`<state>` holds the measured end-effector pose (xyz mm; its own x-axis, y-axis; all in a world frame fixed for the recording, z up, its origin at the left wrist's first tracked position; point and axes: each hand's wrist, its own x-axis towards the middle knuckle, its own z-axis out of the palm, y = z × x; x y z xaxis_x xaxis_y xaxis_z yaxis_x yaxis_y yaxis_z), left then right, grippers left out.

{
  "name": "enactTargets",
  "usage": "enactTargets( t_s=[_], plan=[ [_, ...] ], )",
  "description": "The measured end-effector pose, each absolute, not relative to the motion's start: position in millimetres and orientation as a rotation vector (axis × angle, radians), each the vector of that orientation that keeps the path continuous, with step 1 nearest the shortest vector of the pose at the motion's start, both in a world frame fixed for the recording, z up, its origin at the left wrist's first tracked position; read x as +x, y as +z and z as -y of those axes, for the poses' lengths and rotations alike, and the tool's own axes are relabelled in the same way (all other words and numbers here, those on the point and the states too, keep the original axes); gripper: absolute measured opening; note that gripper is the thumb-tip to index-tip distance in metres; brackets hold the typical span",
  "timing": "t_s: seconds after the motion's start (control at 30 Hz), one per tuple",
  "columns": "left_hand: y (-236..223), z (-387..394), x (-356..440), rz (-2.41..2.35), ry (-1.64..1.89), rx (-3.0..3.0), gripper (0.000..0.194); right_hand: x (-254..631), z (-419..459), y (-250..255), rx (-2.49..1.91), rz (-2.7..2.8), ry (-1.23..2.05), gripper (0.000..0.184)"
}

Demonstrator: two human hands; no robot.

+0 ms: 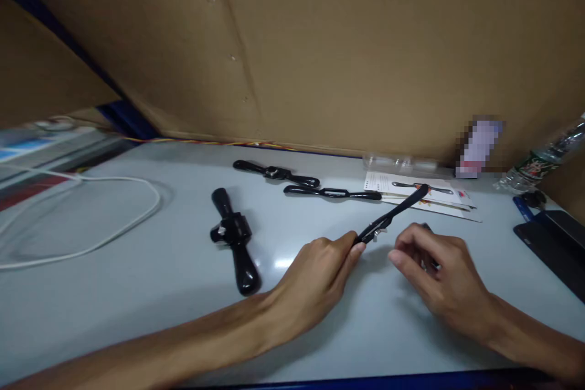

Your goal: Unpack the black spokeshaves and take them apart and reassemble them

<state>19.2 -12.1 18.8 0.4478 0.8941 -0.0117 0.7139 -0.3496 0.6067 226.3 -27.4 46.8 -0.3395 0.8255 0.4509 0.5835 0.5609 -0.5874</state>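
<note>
My left hand (pixel 320 268) is closed around one handle of a black spokeshave (pixel 402 209), which points up and to the right above the table. A small silvery part shows at its middle. Just right of it, my right hand (pixel 450 283) is curled, its fingers bent round something dark that they mostly hide. Left of my hands lies a black tool with two handles and a thick block at its centre (pixel 235 228). Farther back rest two more black spokeshaves, one with a dark central piece (pixel 276 173) and one with an open slot (pixel 335 193).
Printed cards (pixel 377 181) lie at the back right, in front of clear plastic packaging (pixel 397 163). A plastic bottle (pixel 532 167) and a dark flat object (pixel 555 244) are at the right. A white cable (pixel 153 207) loops across the left. A brown panel (pixel 320 61) stands behind.
</note>
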Motion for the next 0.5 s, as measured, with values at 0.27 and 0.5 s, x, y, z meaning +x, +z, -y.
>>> enactTargets(
  t_s=[0.27, 0.5],
  plan=[
    [21.4, 14.4, 24.5, -1.386, 0.228, 2.367, 0.028, 213.6, 16.8, 33.3, -1.244, 1.606, 1.41, 0.038],
    [25.7, 16.3, 28.2, -1.391, 0.063, 2.447, 0.027, 211.9, 24.5, 32.2, -1.264, 1.598, 1.302, 0.033]
  ],
)
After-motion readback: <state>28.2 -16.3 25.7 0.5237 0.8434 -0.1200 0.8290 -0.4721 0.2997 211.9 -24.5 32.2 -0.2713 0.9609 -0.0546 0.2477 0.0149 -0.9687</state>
